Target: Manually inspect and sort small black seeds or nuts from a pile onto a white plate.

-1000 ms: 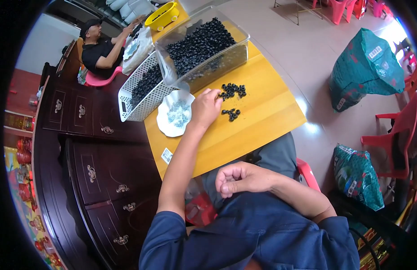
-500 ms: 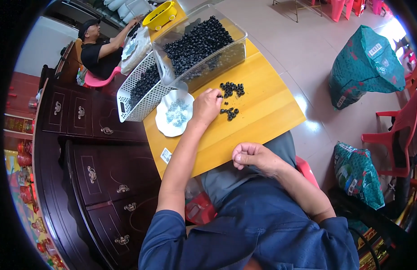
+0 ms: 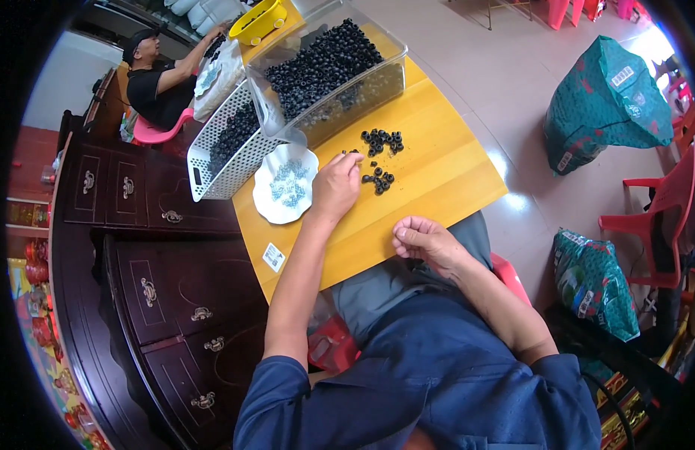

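My left hand (image 3: 337,187) is over the wooden table, fingers bent and drawn together. Dark bits show at its fingertips, but whether they are gripped or lie behind is unclear. Just right of it are two loose groups of small black ring-like pieces, a far group (image 3: 382,141) and a near group (image 3: 379,180). My right hand (image 3: 428,244) hovers by the table's near edge, with thumb and curled fingers pressed together; anything inside is hidden. Left of my left hand sits a white scalloped dish (image 3: 269,202) holding small clear, pale bluish pieces.
A clear plastic bin (image 3: 392,79) of black pieces stands on the yellow table (image 3: 437,169). Beside it leans a white perforated basket (image 3: 205,169) of similar pieces. A co-worker (image 3: 154,82) sits far left near a yellow container (image 3: 259,22). Green bags (image 3: 587,105) stand right; dark drawers (image 3: 167,277) flank the left.
My right hand has risen slightly farther over the table edge. My left hand has shifted a little left, its fingertips drawing away from the black groups. The whole view has shifted slightly.
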Demonstrator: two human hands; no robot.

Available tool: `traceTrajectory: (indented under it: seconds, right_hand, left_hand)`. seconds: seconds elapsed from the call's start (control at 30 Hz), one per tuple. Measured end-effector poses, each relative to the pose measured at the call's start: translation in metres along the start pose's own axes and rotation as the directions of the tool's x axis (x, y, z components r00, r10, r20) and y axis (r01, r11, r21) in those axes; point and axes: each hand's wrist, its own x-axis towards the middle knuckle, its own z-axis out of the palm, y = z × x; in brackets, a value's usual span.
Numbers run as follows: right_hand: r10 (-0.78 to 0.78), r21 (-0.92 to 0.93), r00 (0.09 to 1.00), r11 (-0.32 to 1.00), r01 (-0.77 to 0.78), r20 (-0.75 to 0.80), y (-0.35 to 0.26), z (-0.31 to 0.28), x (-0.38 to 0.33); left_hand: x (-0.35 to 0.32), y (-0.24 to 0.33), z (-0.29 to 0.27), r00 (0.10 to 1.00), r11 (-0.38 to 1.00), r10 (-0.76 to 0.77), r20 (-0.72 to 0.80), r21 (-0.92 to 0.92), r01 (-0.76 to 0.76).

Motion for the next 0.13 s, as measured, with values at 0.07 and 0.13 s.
traceTrajectory:
  seconds: [0.07,0.13]
  right_hand:
    - [-0.014,0.005,1.000,1.000,0.014,-0.016,0.002,-0.003,0.001]
    - [-0.005,0.031,1.000,1.000,0.005,-0.028,0.003,-0.002,0.002]
  left_hand:
    - [0.000,0.011,-0.005,1.000,1.000,-0.014,0.007,-0.026,0.015]
    - [-0.002,0.021,-0.004,0.998,0.997,-0.058,0.035,-0.055,0.060]
